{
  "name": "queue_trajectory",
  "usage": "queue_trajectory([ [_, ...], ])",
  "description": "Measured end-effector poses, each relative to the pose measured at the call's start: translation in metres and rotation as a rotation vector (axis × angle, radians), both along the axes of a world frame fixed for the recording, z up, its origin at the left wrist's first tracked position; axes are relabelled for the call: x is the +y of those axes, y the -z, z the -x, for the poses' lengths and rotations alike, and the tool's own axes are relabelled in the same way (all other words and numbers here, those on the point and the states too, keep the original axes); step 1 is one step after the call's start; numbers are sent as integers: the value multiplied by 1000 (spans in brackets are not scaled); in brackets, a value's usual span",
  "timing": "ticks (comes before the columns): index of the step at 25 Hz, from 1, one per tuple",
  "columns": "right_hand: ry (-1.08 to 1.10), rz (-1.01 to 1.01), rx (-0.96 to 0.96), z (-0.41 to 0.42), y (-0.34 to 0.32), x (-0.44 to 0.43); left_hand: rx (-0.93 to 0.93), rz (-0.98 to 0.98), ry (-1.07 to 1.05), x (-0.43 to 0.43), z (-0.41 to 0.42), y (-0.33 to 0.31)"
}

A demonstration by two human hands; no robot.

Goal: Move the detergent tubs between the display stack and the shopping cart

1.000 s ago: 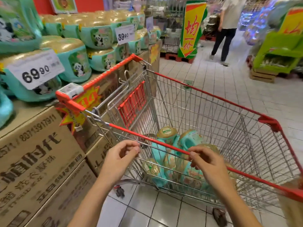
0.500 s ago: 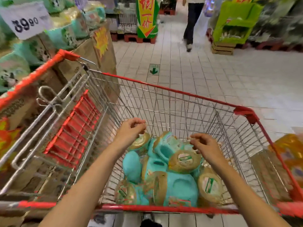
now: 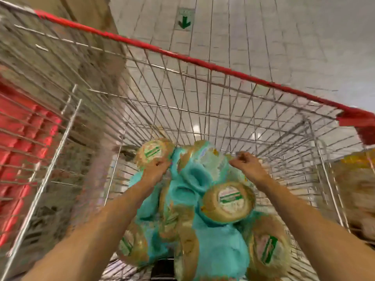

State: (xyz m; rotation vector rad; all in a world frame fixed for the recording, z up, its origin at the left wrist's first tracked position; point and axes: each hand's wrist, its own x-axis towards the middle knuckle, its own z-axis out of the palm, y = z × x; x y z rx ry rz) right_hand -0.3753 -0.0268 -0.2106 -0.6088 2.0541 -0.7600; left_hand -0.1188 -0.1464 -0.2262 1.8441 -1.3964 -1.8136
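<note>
Detergent tubs (image 3: 203,201): turquoise bodies with gold lids, heaped in the near half of the shopping cart (image 3: 233,110), lying at all angles and touching one another. One gold lid (image 3: 228,201) faces up near the middle of the heap. Another lid (image 3: 152,152) sits at the far-left top.

Left hand (image 3: 155,171): at the near edge of that far-left lid, fingers curled in. Right hand (image 3: 247,166): at the far-right top of the heap, fingers curled, thumb and forefinger drawn close. Motion blur hides whether either hand pinches a tub or only touches it, so I cannot tell. Both forearms reach in over the near side.

Room: bare wire floor shows between the heap and the cart's far wall. There is less room on the right, where the tubs lie close to the side wall. The red rim (image 3: 182,55) runs across the far side to a red corner piece (image 3: 361,122) at right.

Left side: red seat flap (image 3: 24,138) folded against the wire, with a brown cardboard box (image 3: 91,11) outside it. Right edge: yellow packaging (image 3: 357,161) outside the cart, too smeared to identify. Beyond: pale tiled floor (image 3: 274,27) with a green arrow marker (image 3: 184,23).

The cart's near rim is cut off by the frame. The lowest tubs are partly hidden by the arms. Label print is unreadable.
</note>
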Motion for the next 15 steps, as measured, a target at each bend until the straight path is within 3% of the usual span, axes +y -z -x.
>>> queue_trajectory([
  [8, 56, -35, -370, 17, 112, -35, 62, -275, -55, 3, 43, 106],
  [15, -5, 0, -549, 25, 125, -36, 446, -388, -263, 9, 56, 117],
])
